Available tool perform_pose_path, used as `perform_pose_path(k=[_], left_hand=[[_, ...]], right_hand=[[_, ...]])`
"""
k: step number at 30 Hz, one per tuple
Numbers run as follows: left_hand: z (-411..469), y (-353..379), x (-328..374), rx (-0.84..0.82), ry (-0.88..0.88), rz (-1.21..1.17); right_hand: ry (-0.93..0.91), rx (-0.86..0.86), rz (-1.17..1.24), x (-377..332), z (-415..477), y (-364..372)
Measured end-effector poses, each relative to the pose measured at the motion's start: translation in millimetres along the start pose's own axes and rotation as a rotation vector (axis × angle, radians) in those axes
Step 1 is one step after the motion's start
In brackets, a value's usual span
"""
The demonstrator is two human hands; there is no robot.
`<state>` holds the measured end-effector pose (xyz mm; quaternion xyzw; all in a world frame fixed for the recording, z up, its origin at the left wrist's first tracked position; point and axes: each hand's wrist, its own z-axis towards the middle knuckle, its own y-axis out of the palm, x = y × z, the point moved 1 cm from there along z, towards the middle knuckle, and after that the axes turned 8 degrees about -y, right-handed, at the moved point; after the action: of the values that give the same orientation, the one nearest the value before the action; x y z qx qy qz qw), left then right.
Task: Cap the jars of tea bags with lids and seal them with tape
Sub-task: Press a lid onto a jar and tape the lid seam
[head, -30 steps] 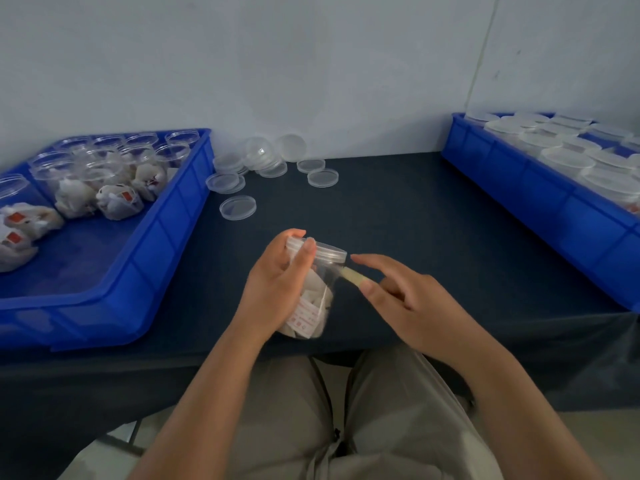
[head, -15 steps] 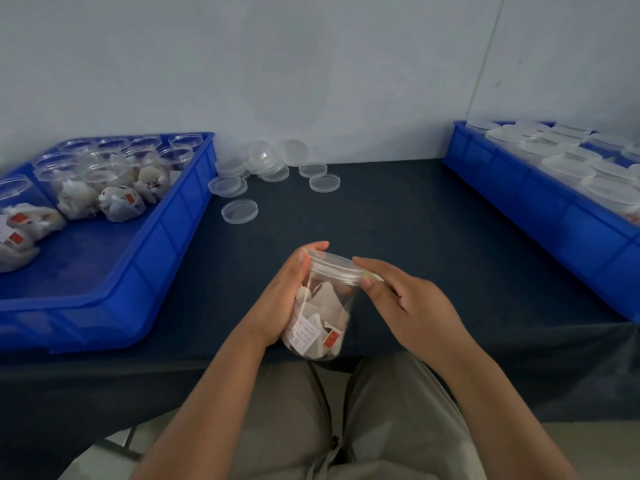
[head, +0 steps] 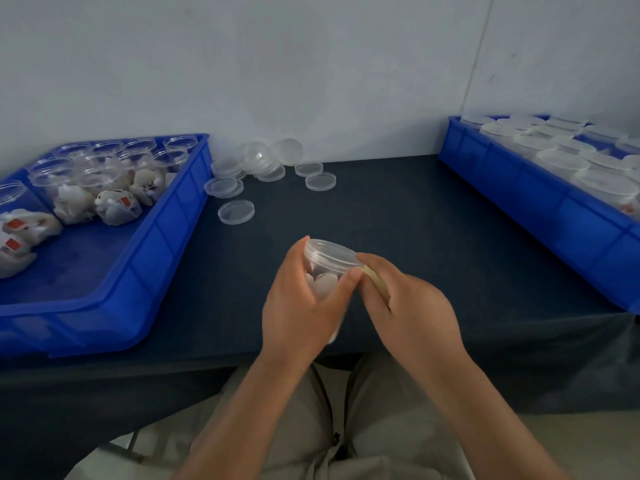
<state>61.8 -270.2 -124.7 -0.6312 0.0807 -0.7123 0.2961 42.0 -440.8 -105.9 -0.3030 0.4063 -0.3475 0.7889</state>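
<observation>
We see the small clear plastic jar of tea bags [head: 322, 282], capped with its clear round lid [head: 330, 253], tilted over the near edge of the dark cloth-covered bench [head: 415, 237]. The left grip [head: 301, 306] is curled round the jar's body, and the right grip [head: 412, 313] pinches a thin tan strip of tape [head: 375, 284] that runs to the lid's edge. We judge the jar light, thin-walled and smooth, best held round the body without squeezing so the seam stays free; the tape is limp and sticky, so we would take it by its free end and keep it taut.
</observation>
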Motion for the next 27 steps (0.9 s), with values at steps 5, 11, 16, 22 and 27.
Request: perform_pose_path(k=[5, 11, 16, 22, 27], left_hand=[[13, -3, -6, 0.001, 0.011, -0.064], [41, -23, -8, -0.193, -0.056, -0.159], [45, -31, -12, -0.444, 0.012, -0.226], [43, -27, -26, -0.588, -0.116, -0.386], [40, -29, -16, -0.335, 0.039, -0.211]], right_hand=[[-0.001, -0.151, 0.201, 10, 6, 2], [-0.059, -0.292, 0.265, 29, 10, -10], [-0.042, -0.288, 0.189, 46, 13, -12], [-0.08, -0.239, 0.227, 35, 12, -8], [-0.017, -0.106, 0.162, 24, 7, -6]])
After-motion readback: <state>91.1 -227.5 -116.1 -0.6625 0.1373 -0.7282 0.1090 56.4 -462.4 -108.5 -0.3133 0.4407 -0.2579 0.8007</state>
